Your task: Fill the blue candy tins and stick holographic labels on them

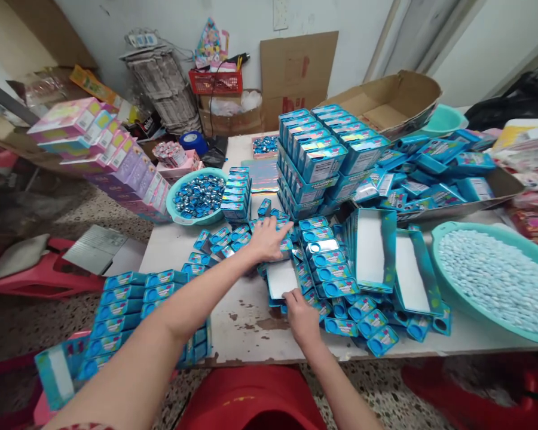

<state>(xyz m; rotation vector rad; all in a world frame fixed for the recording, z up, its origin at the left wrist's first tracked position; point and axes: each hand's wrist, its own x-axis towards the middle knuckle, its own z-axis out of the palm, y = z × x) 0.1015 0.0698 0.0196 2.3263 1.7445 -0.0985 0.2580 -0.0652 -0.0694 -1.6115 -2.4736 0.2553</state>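
An open blue display box with a white inside point(282, 279) lies on the table in front of me. My right hand point(301, 313) pinches its near edge between thumb and fingers. My left hand point(269, 240) is stretched over the far end of that box, fingers apart, among small blue candy packs point(240, 234); what lies under its palm is hidden. More blue packs point(329, 263) are heaped to the right of both hands. Further right stand nested open display boxes point(373, 248).
Filled boxes point(311, 155) are stacked at the back. A bowl of blue-wrapped sweets point(197, 197) stands left, a basin of pale blue sweets point(497, 280) right. A carton of packs point(434, 173) lies behind. Rows of packs point(121, 307) sit at the front left. A red stool point(253, 397) is below.
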